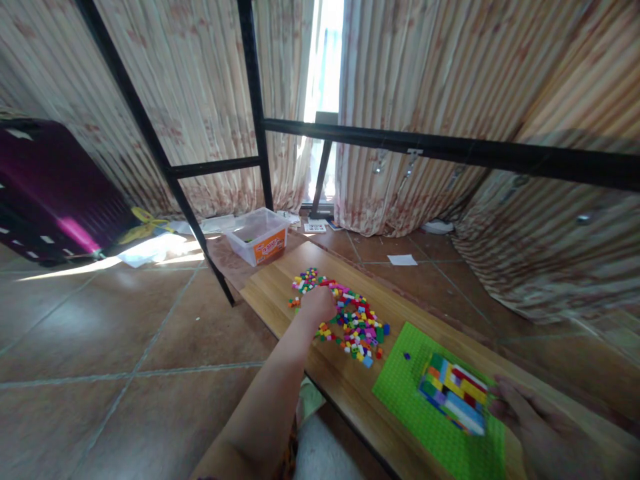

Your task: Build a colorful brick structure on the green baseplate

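Note:
My left hand [319,304] reaches into a spread of small coloured toy bricks [361,327] on the wooden table. It is curled closed, and its fingertips are hidden, so what it may grip does not show. At the right, my right hand [533,410] is beside a multicoloured brick build [456,393]; its thumb and fingers are drawn together near the build's right end. Blur hides what is between them and whether they touch the build. The build rests on a green studded baseplate [395,387]. One small dark blue brick [407,356] sits apart on that plate.
A clear plastic box [257,237] with an orange label stands beyond the table's [280,267] far end. Black metal bars [400,139] cross in front of the curtains [425,80]. A purple suitcase [55,193] stands left, and a white paper [402,260] lies on the floor.

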Tool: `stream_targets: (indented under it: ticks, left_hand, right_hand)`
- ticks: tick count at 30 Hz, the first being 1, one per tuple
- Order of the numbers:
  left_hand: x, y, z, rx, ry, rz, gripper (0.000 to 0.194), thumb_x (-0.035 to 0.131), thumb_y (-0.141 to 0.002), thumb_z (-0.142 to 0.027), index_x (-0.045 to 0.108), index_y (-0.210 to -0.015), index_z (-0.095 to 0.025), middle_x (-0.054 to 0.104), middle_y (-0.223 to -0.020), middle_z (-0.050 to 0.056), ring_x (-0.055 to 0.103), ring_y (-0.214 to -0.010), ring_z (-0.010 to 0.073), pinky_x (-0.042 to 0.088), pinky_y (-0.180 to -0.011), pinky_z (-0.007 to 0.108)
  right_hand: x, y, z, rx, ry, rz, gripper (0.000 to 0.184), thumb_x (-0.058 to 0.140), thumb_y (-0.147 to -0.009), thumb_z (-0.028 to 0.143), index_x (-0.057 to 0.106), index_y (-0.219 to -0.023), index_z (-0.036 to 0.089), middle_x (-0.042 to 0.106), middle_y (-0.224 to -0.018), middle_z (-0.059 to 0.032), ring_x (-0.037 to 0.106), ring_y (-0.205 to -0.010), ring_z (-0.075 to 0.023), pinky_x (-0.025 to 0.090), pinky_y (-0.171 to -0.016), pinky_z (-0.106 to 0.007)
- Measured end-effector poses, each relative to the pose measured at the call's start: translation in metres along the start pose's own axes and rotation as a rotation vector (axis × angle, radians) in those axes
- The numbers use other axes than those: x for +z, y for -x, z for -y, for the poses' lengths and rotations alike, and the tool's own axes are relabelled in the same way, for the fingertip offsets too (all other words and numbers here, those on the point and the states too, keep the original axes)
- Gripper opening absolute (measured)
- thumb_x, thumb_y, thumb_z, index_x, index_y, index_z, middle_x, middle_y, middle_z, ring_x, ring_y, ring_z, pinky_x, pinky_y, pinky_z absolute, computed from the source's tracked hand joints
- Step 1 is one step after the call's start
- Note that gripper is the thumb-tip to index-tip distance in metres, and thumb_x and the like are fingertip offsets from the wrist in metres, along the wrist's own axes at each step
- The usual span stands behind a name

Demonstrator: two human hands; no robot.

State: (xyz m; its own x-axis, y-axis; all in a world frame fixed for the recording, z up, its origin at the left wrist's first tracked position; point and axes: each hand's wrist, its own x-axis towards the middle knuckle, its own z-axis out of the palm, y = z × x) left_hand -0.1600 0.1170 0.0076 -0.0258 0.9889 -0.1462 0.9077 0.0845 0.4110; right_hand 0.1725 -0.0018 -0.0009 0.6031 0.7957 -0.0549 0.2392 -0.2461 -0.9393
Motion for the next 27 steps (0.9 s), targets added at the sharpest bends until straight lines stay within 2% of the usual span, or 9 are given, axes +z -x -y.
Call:
stream_targets:
  ticks: [4, 8, 13, 19, 23, 27]
  left_hand:
    - [0.006, -0.001, -0.007, -0.008, -0.025, -0.006, 0.020, 0.059, -0.072, -0.014, 0.073, -0.084, -0.019, 0.072, -0.098, 0.012, 0.066, -0.099, 0.0267, 0.052, -0.083, 0.034]
    - [0.006, -0.002, -0.006, 0.013, -0.018, -0.013, 0.020, 0.058, -0.073, -0.014, 0.072, -0.085, -0.018, 0.072, -0.098, 0.011, 0.065, -0.099, 0.0252, 0.051, -0.084, 0.032]
    - [-0.002, -0.003, 0.001, 0.074, 0.056, -0.012, 0.014, 0.062, -0.072, -0.020, 0.072, -0.082, -0.017, 0.073, -0.086, 0.007, 0.066, -0.084, 0.0200, 0.050, -0.075, 0.027]
    - [-0.004, -0.004, -0.003, 0.154, 0.143, -0.015, 0.012, 0.064, -0.068, -0.014, 0.070, -0.078, -0.016, 0.069, -0.071, 0.002, 0.062, -0.071, 0.0150, 0.046, -0.065, 0.023]
    - [0.001, -0.004, -0.014, 0.291, 0.279, -0.014, 0.005, 0.063, -0.070, -0.015, 0.067, -0.074, -0.014, 0.067, -0.069, 0.001, 0.060, -0.067, 0.0130, 0.045, -0.062, 0.022]
    - [0.015, 0.002, -0.037, 0.501, 0.560, 0.093, 0.001, 0.061, -0.074, -0.013, 0.062, -0.072, -0.014, 0.066, -0.068, 0.000, 0.059, -0.064, 0.0108, 0.045, -0.061, 0.020]
  right_hand:
    - [0.003, -0.002, -0.001, 0.178, -0.059, 0.002, 0.042, 0.070, -0.052, 0.047, 0.067, -0.083, 0.018, 0.070, -0.073, -0.0054, 0.066, -0.063, -0.0211, 0.055, -0.055, -0.031]
    - [0.001, -0.004, -0.003, 0.149, -0.083, -0.004, 0.046, 0.070, -0.050, 0.049, 0.067, -0.083, 0.017, 0.069, -0.071, -0.0042, 0.065, -0.060, -0.0184, 0.055, -0.054, -0.029]
    - [-0.002, -0.008, -0.009, 0.150, -0.145, -0.030, 0.048, 0.075, -0.046, 0.046, 0.068, -0.084, 0.016, 0.069, -0.074, -0.0030, 0.063, -0.060, -0.0149, 0.054, -0.051, -0.023]
    - [-0.002, -0.011, -0.016, 0.139, -0.246, -0.031, 0.049, 0.081, -0.045, 0.044, 0.070, -0.083, 0.016, 0.069, -0.072, -0.0020, 0.060, -0.057, -0.0121, 0.054, -0.050, -0.021]
    - [-0.003, -0.013, -0.022, 0.090, -0.267, -0.018, 0.048, 0.081, -0.049, 0.045, 0.071, -0.085, 0.015, 0.068, -0.070, -0.0023, 0.059, -0.055, -0.0114, 0.052, -0.050, -0.022]
    - [-0.002, -0.011, -0.018, 0.011, -0.236, -0.006, 0.042, 0.077, -0.057, 0.047, 0.072, -0.084, 0.015, 0.068, -0.069, -0.0033, 0.058, -0.054, -0.0115, 0.050, -0.050, -0.023]
